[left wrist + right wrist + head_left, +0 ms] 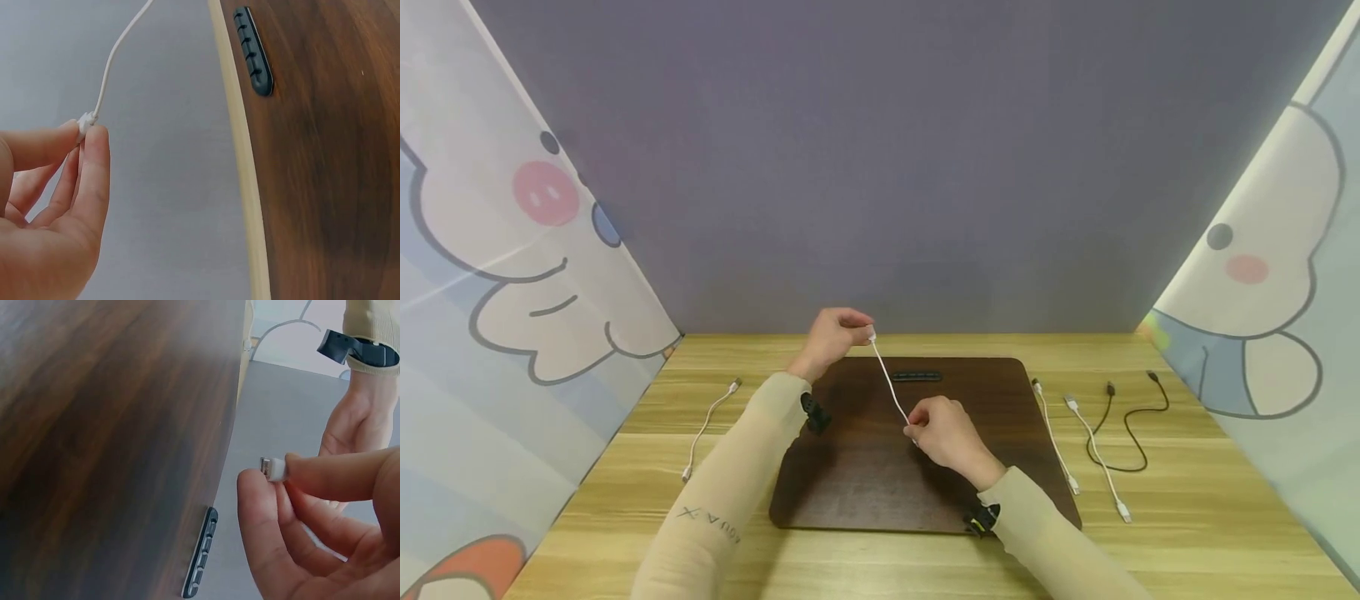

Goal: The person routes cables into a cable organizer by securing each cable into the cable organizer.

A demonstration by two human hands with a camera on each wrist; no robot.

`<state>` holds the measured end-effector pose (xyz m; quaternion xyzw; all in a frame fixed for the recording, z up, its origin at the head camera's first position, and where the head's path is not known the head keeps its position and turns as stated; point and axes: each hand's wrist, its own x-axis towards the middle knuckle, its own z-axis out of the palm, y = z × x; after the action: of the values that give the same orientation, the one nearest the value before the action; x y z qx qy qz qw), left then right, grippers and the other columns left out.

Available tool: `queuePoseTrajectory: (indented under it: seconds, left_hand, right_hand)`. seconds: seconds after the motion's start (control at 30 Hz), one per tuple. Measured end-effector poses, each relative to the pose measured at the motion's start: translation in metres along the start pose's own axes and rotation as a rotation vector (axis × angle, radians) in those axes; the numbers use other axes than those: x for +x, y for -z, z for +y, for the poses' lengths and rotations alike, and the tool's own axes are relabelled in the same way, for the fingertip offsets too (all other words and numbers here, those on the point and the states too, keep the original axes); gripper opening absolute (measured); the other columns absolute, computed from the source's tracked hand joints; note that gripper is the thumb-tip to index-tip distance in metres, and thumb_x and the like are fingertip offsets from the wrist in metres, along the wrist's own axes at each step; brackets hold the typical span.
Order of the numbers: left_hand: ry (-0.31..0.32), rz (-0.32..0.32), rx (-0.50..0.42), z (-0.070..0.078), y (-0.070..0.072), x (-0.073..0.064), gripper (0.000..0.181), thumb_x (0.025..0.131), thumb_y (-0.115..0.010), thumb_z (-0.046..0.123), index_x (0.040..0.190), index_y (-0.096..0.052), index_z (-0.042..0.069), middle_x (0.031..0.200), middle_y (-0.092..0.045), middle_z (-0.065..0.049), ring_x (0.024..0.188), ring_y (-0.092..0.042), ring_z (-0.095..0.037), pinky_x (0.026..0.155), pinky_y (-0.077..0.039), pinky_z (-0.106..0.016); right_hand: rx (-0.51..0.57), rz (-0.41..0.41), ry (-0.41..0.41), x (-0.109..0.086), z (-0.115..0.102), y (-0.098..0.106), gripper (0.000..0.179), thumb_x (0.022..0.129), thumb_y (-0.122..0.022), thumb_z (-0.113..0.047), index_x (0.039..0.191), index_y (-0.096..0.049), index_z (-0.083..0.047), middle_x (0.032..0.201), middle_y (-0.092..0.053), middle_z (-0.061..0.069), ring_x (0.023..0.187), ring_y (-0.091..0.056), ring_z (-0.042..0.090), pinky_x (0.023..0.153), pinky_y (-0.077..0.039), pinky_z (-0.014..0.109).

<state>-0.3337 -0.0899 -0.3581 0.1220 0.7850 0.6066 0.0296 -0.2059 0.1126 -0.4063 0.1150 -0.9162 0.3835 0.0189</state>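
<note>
A white USB cable point(888, 382) runs taut and slanting between both hands, above a dark brown board. My left hand point(837, 337) pinches its upper end by the white plug point(85, 124), thumb against fingertips, beyond the board's far edge. Lower and to the right, my right hand point(946, 433) pinches the other end over the board. In the right wrist view that end's small connector point(273, 469) pokes out between thumb and forefinger, its metal tip bare. Near the board's far edge lies a dark slotted cable clip strip point(253, 51); its slots show no cable.
The brown board point(865, 500) lies on a light wooden table point(625, 508). One white cable point(703, 429) lies left of it. To the right are two more white cables point(1055, 437) point(1097, 454) and a black cable point(1138, 437). A grey panel point(880, 167) stands behind.
</note>
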Motion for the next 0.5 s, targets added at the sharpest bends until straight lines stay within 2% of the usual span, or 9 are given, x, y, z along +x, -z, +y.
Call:
queuePoseTrajectory:
  seconds: [0.27,0.5]
  left_hand:
    - [0.001,-0.006,-0.008,-0.007,-0.019,0.01,0.019,0.094,-0.068,-0.003,0.113,-0.07,-0.007,0.112,-0.069,-0.023,0.094,-0.072,-0.029,0.086,-0.058,-0.035]
    - [0.021,0.009,0.026,-0.011,-0.032,0.017,0.018,0.095,-0.068,0.0,0.112,-0.073,-0.004,0.113,-0.07,-0.019,0.093,-0.072,-0.029,0.093,-0.055,-0.046]
  right_hand:
    - [-0.082,0.02,-0.097,-0.004,0.001,0.001,0.01,0.089,-0.077,-0.008,0.082,-0.07,-0.007,0.07,-0.064,-0.001,0.056,-0.056,0.013,0.053,-0.047,0.029]
    - [-0.1,0.064,-0.093,-0.006,0.002,-0.001,0.011,0.089,-0.077,-0.007,0.081,-0.069,-0.007,0.072,-0.066,0.0,0.054,-0.056,0.014,0.051,-0.047,0.03]
